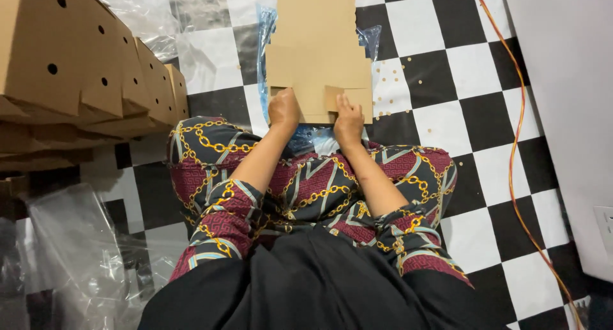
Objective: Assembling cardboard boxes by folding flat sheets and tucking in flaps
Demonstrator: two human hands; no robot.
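Note:
A flat, unfolded brown cardboard box blank [317,52] lies on the black-and-white checkered floor in front of my crossed legs. My left hand [283,110] rests on its near edge with the fingers curled down over a flap. My right hand [348,118] presses on the near edge beside a small cut-out tab, fingers together. Blue-tinted clear plastic [264,30] sticks out from under the blank on both sides.
A row of folded cardboard boxes with round holes [83,68] stands at the left. Crumpled clear plastic wrap [70,253] lies at the lower left. An orange cable [514,145] runs along the white wall at the right. Small cardboard dots [418,81] are scattered on the floor.

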